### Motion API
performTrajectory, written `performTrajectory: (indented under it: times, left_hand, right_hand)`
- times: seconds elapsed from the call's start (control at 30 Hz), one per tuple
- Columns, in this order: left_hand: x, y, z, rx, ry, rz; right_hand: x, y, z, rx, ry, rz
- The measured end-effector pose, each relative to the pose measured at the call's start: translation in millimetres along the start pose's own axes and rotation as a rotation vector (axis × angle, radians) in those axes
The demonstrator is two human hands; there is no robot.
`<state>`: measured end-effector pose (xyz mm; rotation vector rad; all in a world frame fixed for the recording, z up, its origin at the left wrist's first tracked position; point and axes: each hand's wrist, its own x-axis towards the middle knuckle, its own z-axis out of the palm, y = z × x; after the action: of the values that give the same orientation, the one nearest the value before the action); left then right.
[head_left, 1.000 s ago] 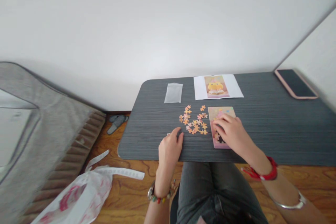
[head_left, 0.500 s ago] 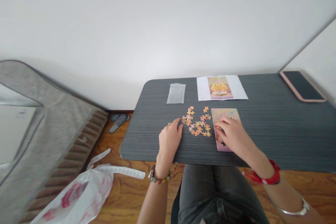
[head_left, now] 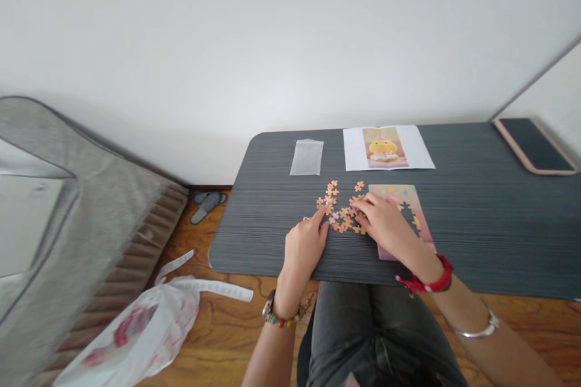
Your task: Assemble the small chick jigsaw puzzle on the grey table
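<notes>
Loose jigsaw puzzle pieces (head_left: 347, 221) in orange, yellow and pink lie in a loose cluster on the dark table. My right hand (head_left: 385, 224) reaches over the right side of the cluster. Its fingers are bent and apart, with the fingertips at the pieces; what lies under them is partly hidden. Beneath that hand is a partly filled puzzle board (head_left: 384, 250), with dark gaps showing on its right side. My left hand (head_left: 305, 247) rests at the cluster's left edge, index finger stretched to the pieces and thumb apart, holding nothing.
A printed sheet (head_left: 420, 148) with a yellow character picture lies behind the board. Left of it is a clear plastic bag (head_left: 307, 158). A phone (head_left: 538, 145) lies at the far right. Slippers (head_left: 207, 205) and a white plastic bag (head_left: 167, 326) are on the floor, left.
My right hand has moved left from the puzzle board to the loose pieces, uncovering the board's right side. My left hand has shifted slightly right, with its index finger now at the pieces.
</notes>
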<state>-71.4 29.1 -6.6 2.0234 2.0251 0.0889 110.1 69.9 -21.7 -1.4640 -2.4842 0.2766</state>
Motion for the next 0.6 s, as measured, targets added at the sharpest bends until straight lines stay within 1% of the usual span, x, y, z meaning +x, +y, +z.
performTrajectory:
  times: [0.07, 0.13, 0.23, 0.33, 0.47, 0.6]
  left_hand:
    - [-2, 0, 0.2, -0.006, -0.012, 0.013]
    - [-5, 0, 1.0, -0.005, -0.021, 0.014]
    - [-9, -2, 2.8, -0.001, -0.030, -0.008]
    - [-12, -1, 3.0, -0.005, -0.043, -0.023]
    - [-14, 4, 0.5, -0.015, -0.056, -0.007]
    - [-16, 8, 0.0, -0.026, -0.049, 0.040]
  right_hand:
    - [1, 1, 0, 0.031, -0.005, -0.009]
    - [-1, 3, -3, 0.043, 0.017, -0.014]
    - [-8, 7, -11, 0.017, 0.057, 0.025]
    - [-15, 10, -15, -0.017, 0.041, 0.057]
    - [-16, 12, -11, -0.024, -0.014, -0.002]
    - [-12, 11, -7, -0.021, -0.012, -0.047]
